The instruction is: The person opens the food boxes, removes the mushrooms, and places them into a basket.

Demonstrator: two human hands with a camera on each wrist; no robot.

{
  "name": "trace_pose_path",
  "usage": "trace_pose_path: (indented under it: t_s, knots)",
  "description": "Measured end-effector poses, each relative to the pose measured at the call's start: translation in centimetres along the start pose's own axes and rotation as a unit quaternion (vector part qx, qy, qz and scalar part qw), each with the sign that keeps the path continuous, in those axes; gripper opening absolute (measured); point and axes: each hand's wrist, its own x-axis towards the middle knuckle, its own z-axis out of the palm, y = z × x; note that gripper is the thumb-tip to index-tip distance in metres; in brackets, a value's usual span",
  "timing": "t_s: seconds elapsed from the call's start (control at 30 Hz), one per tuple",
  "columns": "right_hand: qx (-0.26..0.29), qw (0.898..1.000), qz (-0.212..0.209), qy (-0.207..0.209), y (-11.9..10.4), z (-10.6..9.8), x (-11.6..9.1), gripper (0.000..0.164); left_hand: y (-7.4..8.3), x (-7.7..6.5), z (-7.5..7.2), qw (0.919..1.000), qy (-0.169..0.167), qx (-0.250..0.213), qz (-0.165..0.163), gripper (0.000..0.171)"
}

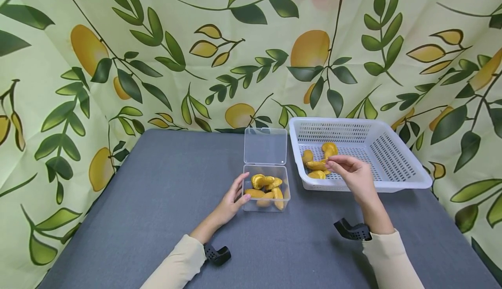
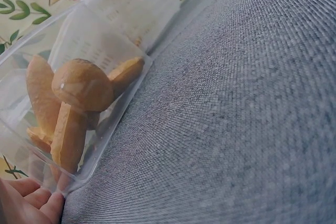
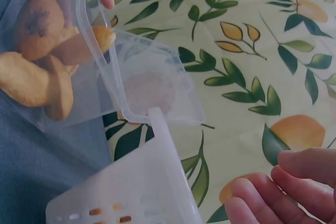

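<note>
My left hand (image 1: 231, 199) rests against the left side of a clear plastic box (image 1: 287, 193), its thumb near the front corner and its fingertips at the back one. The box lid (image 1: 265, 146) is folded back. Several yellow-brown mushroom-shaped pieces (image 2: 83, 85) lie inside the box. My right hand (image 1: 354, 175) hangs over the left part of a white basket (image 1: 392, 184), fingers loosely bent. In the right wrist view no piece shows between thumb and fingers. More yellow-brown pieces (image 1: 330, 148) lie beneath those fingertips in the basket's left end.
A grey cloth-covered table (image 1: 176, 171) carries the box and basket, with the basket to the right of the box. Behind the table hangs a curtain (image 1: 251, 62) printed with leaves and fruit. Each wrist wears a black camera mount (image 1: 353, 230).
</note>
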Motion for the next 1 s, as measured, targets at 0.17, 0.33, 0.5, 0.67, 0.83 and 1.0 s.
trace_pose_path:
  t_s: [0.17,0.33,0.5,0.67,0.83,1.0]
  knots:
    - [-0.011,1.000,0.001,-0.006,-0.2,0.6,-0.1,0.020,0.0,0.0,0.0,1.0000,0.001,0.001,0.002,0.063]
    - [0.005,0.999,-0.008,-0.031,-0.2,1.4,-0.3,0.026,-0.1,0.0,0.1,1.0000,0.003,-0.001,0.004,0.063]
    - [0.016,0.999,-0.019,-0.046,-0.1,2.4,-0.6,0.029,-0.1,0.0,0.1,1.0000,0.004,-0.003,0.003,0.064]
    - [0.029,0.997,-0.016,-0.065,-0.3,3.6,-0.7,0.032,-0.1,0.0,0.1,1.0000,0.005,-0.001,0.000,0.063]
    - [0.021,0.996,-0.027,-0.082,-0.4,4.6,-0.6,0.028,0.0,-0.1,0.0,1.0000,0.004,-0.001,0.002,0.064]
    - [0.012,0.994,-0.034,-0.103,-0.4,5.6,-0.6,0.025,-0.1,0.0,0.0,1.0000,0.004,0.000,0.006,0.064]
